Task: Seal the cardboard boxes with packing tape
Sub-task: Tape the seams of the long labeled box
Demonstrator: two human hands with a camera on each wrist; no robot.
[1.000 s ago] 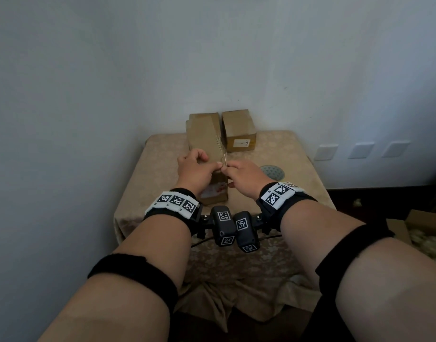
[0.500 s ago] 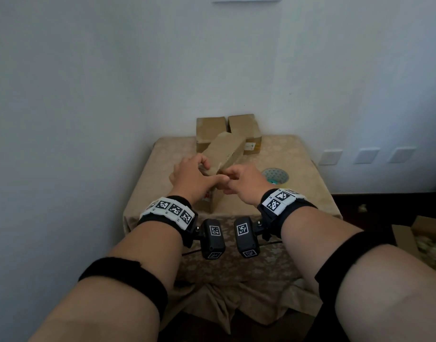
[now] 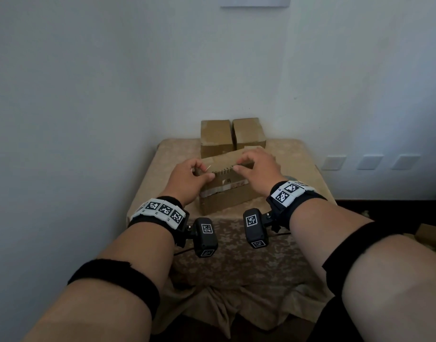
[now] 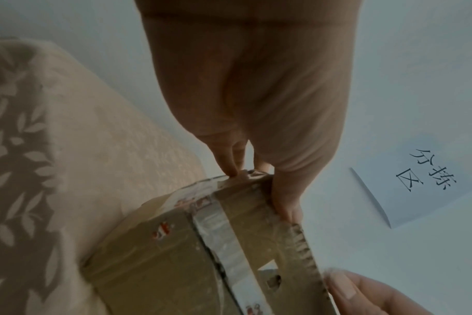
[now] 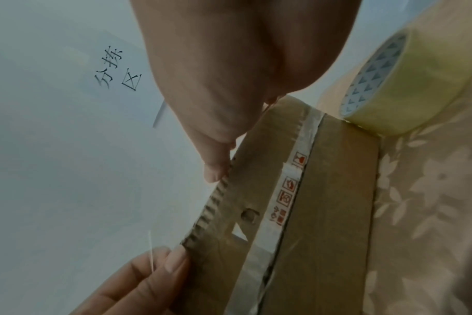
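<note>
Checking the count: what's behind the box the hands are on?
Two more cardboard boxes stand side by side behind the front box, against the wall. The left hand and right hand hold its top edge; their lower fronts are hidden.

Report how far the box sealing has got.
Done: cannot confirm; the two boxes at the back look closed, but fresh tape is not visible. In hand: the left hand and right hand pinch the corrugated top edge of the front box, which carries only old printed tape. Left: the tape roll lies unused beside it on the table.
</note>
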